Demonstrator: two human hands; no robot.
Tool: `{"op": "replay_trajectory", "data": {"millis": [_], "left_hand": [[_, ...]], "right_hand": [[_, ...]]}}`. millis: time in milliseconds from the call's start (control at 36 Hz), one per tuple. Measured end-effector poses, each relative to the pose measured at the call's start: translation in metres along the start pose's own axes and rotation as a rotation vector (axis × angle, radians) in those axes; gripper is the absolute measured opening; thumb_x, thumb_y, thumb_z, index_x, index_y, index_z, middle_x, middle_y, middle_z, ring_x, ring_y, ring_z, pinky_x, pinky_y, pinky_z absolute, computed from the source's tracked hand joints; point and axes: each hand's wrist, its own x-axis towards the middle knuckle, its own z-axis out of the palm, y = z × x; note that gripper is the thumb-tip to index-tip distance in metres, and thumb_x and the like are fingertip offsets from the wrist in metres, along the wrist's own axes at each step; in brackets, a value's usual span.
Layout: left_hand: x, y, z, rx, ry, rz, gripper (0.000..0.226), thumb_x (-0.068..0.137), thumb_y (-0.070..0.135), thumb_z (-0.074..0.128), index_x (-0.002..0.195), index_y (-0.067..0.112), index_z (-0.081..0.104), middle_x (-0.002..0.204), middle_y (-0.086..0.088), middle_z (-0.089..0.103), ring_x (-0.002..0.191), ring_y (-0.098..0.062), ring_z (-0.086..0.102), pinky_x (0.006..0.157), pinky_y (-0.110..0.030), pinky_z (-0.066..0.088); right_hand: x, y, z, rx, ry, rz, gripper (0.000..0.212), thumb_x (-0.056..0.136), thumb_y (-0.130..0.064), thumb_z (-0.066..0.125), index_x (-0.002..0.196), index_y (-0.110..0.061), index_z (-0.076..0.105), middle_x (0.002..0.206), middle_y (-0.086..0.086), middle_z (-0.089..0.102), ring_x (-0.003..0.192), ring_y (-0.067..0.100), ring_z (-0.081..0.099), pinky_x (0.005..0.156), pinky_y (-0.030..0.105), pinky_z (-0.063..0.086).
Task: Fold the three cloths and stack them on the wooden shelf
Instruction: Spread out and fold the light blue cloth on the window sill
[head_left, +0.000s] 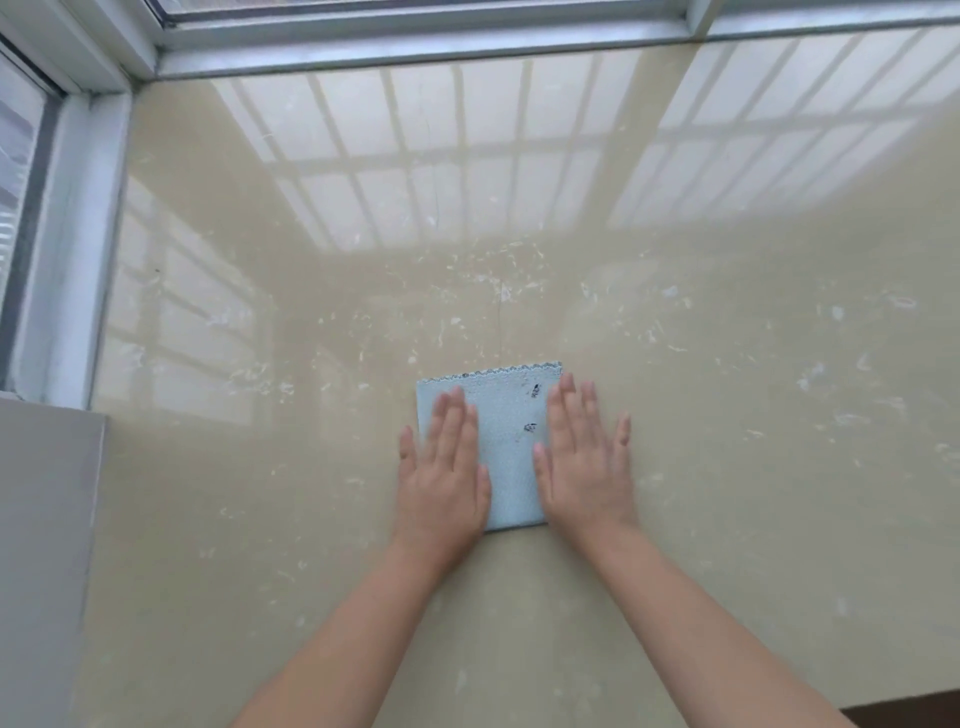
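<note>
A light blue cloth (506, 447), folded into a small rectangle with a scalloped far edge and small dark marks, lies flat on the glossy beige stone sill (727, 415). My left hand (441, 473) presses flat on the cloth's left side, fingers straight. On the cloth's right side my right hand (584, 457) presses flat too, fingers spread, partly over the sill. No other cloth and no wooden shelf are in view.
Window frames (415, 47) border the sill at the far side and at the left (67, 234). A grey wall block (47, 545) stands at the near left. A dark strip (904, 714) shows past the sill's near right edge.
</note>
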Motion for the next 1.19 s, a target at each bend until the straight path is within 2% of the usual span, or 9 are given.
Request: {"op": "replay_trajectory", "data": {"millis": [83, 167, 417, 472, 556, 639, 694, 861, 1194], "left_hand": [[-0.011, 0.016, 0.015, 0.025, -0.042, 0.040, 0.057, 0.092, 0.021, 0.028, 0.146, 0.005, 0.021, 0.156, -0.005, 0.013, 0.145, -0.015, 0.002, 0.113, -0.044, 0.012], [-0.017, 0.013, 0.018, 0.067, -0.076, 0.002, 0.055, 0.097, 0.024, 0.022, 0.150, 0.010, 0.014, 0.154, -0.004, 0.022, 0.145, -0.014, 0.003, 0.112, -0.044, 0.013], [-0.021, -0.014, 0.002, 0.134, -0.133, -0.202, 0.056, 0.096, 0.034, 0.019, 0.147, 0.009, 0.017, 0.158, 0.002, -0.005, 0.144, -0.010, -0.008, 0.108, -0.049, 0.018], [-0.019, -0.018, -0.005, 0.136, -0.126, -0.222, 0.052, 0.099, 0.032, 0.011, 0.142, 0.007, 0.028, 0.156, -0.005, 0.020, 0.145, -0.011, -0.001, 0.107, -0.052, 0.026], [-0.003, -0.017, -0.021, 0.095, -0.121, -0.196, 0.046, 0.087, 0.017, 0.033, 0.121, 0.002, 0.058, 0.129, -0.016, 0.057, 0.124, -0.028, 0.050, 0.088, -0.053, 0.047], [0.022, -0.018, -0.033, 0.059, -0.075, -0.186, 0.041, 0.075, 0.013, 0.038, 0.099, 0.001, 0.069, 0.103, -0.017, 0.067, 0.086, -0.034, 0.066, 0.070, -0.039, 0.053], [0.041, -0.020, -0.040, 0.046, -0.069, -0.188, 0.032, 0.076, 0.014, 0.046, 0.094, 0.001, 0.068, 0.093, -0.016, 0.066, 0.075, -0.033, 0.064, 0.062, -0.036, 0.051], [0.091, -0.022, -0.055, 0.023, -0.397, -0.278, 0.042, 0.086, 0.033, 0.062, 0.121, 0.013, 0.051, 0.122, -0.006, 0.047, 0.114, -0.025, 0.045, 0.091, -0.034, 0.038], [0.117, -0.018, -0.061, 0.066, -0.685, -0.384, 0.039, 0.080, 0.030, 0.068, 0.112, 0.013, 0.056, 0.122, -0.011, 0.044, 0.115, -0.029, 0.043, 0.096, -0.036, 0.041]], "right_hand": [[-0.012, -0.021, 0.022, -0.018, 0.015, -0.145, 0.059, 0.094, -0.023, 0.022, 0.149, -0.010, 0.005, 0.157, 0.003, -0.008, 0.145, 0.019, -0.005, 0.112, 0.048, 0.008], [-0.015, -0.016, 0.031, -0.061, -0.019, -0.163, 0.062, 0.089, -0.029, 0.030, 0.148, -0.014, 0.019, 0.157, -0.003, -0.008, 0.145, 0.016, -0.004, 0.109, 0.048, 0.014], [-0.013, 0.032, 0.015, -0.065, -0.045, -0.037, 0.059, 0.089, -0.033, 0.027, 0.145, -0.016, 0.022, 0.157, -0.011, -0.011, 0.144, 0.010, -0.010, 0.105, 0.052, 0.012], [-0.011, 0.041, 0.004, -0.071, -0.065, -0.029, 0.055, 0.088, -0.031, 0.029, 0.140, -0.013, 0.030, 0.158, -0.004, 0.007, 0.144, 0.015, 0.006, 0.104, 0.055, 0.024], [0.004, 0.038, -0.019, 0.019, -0.047, -0.016, 0.045, 0.083, -0.021, 0.035, 0.118, -0.005, 0.058, 0.128, 0.013, 0.058, 0.115, 0.030, 0.056, 0.083, 0.051, 0.049], [0.028, 0.026, -0.041, 0.170, 0.018, 0.051, 0.031, 0.081, -0.014, 0.044, 0.098, 0.000, 0.065, 0.099, 0.015, 0.065, 0.083, 0.034, 0.065, 0.069, 0.037, 0.052], [0.047, 0.016, -0.049, 0.198, -0.050, 0.036, 0.025, 0.082, -0.010, 0.055, 0.105, -0.001, 0.061, 0.101, 0.014, 0.059, 0.091, 0.033, 0.060, 0.074, 0.035, 0.047], [0.096, -0.007, -0.055, 0.000, -0.411, -0.058, 0.041, 0.085, -0.025, 0.057, 0.123, -0.013, 0.047, 0.123, 0.006, 0.043, 0.116, 0.023, 0.042, 0.095, 0.032, 0.035], [0.115, -0.011, -0.053, -0.175, -0.601, -0.088, 0.041, 0.078, -0.027, 0.066, 0.114, -0.014, 0.050, 0.121, 0.010, 0.045, 0.116, 0.026, 0.041, 0.098, 0.035, 0.033]]}}
